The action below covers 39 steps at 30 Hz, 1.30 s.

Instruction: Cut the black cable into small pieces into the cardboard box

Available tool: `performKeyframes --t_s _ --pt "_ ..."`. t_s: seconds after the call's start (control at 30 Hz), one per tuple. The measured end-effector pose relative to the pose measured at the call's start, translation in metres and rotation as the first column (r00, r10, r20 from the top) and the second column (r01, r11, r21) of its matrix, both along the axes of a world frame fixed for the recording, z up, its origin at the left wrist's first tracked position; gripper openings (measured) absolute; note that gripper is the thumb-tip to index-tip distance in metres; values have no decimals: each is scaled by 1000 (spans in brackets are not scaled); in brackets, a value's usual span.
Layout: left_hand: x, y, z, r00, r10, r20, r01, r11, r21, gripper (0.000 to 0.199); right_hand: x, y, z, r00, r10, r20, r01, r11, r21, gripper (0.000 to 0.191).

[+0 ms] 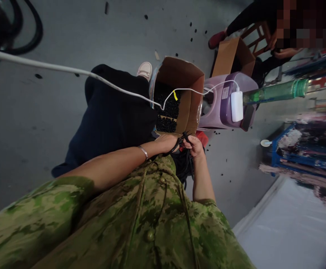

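My left hand [167, 143], with a bracelet at the wrist, is closed around thin black strands; its fingertips are partly hidden. Close beside it, my right hand [195, 145] pinches a small black piece [185, 136] where the strands come together. The exact kind of these black pieces is too small to tell. Below both hands, a tangle of black cord-like strands [183, 166] hangs near my lap, with something red [202, 138] next to it. Just beyond my hands stands an open cardboard box [189, 74] holding many small black parts [167, 125].
A white cable [109, 86] crosses over the box to a white power bank [237, 106] on a purple plastic jug [221, 99]. A green bottle [277, 91] is beside it. Another person sits by a second carton [227, 56]. Blue racks [294, 157] stand right.
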<state>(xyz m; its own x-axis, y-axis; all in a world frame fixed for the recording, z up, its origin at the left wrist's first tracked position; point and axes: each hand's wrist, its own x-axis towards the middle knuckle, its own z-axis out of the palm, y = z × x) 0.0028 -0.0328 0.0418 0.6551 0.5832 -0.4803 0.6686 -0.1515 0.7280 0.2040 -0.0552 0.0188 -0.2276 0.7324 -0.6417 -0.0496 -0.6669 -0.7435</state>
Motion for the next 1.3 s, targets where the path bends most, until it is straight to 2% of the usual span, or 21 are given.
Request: performKeyframes --t_s 0.2,0.4,0.5,0.6,0.73,0.8,0.87,1.0,1.3 --pt "2 -2 -2 998 -17 -55 20 998 63 43 -3 0 -7 998 -44 -43 44 999 9 41" --pt "3 -1 5 993 -26 -117 36 996 84 42 -7 4 -9 998 -41 -57 42 999 15 40" --pt "2 0 5 995 -3 -98 13 994 108 40 -7 5 -6 998 -38 41 36 998 47 43" --pt "2 0 2 997 40 -64 -32 993 117 39 -8 3 -2 975 -67 210 40 990 133 44" --pt "3 -1 -4 997 54 -62 -47 994 100 40 -9 -4 1 870 -258 420 113 934 339 37" --pt "4 -1 -6 997 62 -50 -57 994 97 40 -10 -9 3 814 -318 487 107 905 412 37" --pt "4 -2 -7 997 71 -37 -68 994 86 38 -11 -12 4 788 -307 534 67 905 421 35" --pt "2 -2 -4 998 55 -21 -54 997 50 36 -17 -16 5 784 -209 584 -43 921 388 34" --pt "3 0 3 998 55 -26 -56 998 -36 44 -15 -16 3 768 -105 631 -137 936 323 41"
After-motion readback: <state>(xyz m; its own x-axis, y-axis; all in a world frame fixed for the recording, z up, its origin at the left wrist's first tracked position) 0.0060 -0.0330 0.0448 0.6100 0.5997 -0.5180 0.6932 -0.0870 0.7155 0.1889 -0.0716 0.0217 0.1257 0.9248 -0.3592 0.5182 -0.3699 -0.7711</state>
